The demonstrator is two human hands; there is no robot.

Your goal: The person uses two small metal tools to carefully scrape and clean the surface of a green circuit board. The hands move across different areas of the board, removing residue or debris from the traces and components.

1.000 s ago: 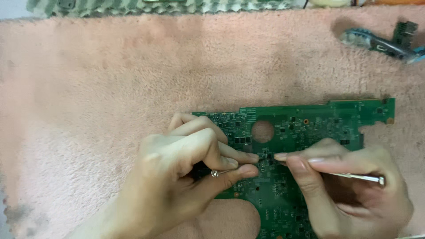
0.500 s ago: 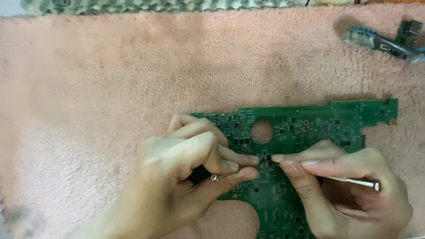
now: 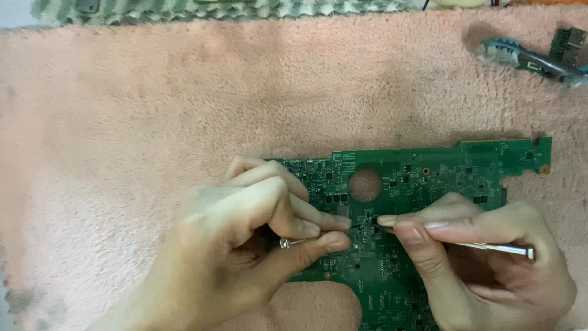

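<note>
The left hand (image 3: pixel 245 245) lies curled over the near left part of a flat green printed circuit board (image 3: pixel 429 184), its thumb and forefinger pinched together on a thin silver metal tool (image 3: pixel 293 243) whose tip reaches toward the middle of the board. The right hand (image 3: pixel 484 263) rests on the board's near right part, thumb and first fingers closed around a second slim silver metal tool (image 3: pixel 499 248), its shaft running out to the right past the knuckles and its tip meeting the other tool's tip over a cluster of small dark components. The board lies flat on a pink fleecy cloth (image 3: pixel 153 122) that covers the worktop; it has a round hole (image 3: pixel 365 185) just beyond the fingertips and a stepped upper edge that stretches to the right. Well apart, at the far right corner of the cloth, lies a blue and grey tool (image 3: pixel 527 59) with a small dark green part (image 3: pixel 566 43) touching it. Along the far edge runs a strip of grey-green ridged foam (image 3: pixel 245 9).
</note>
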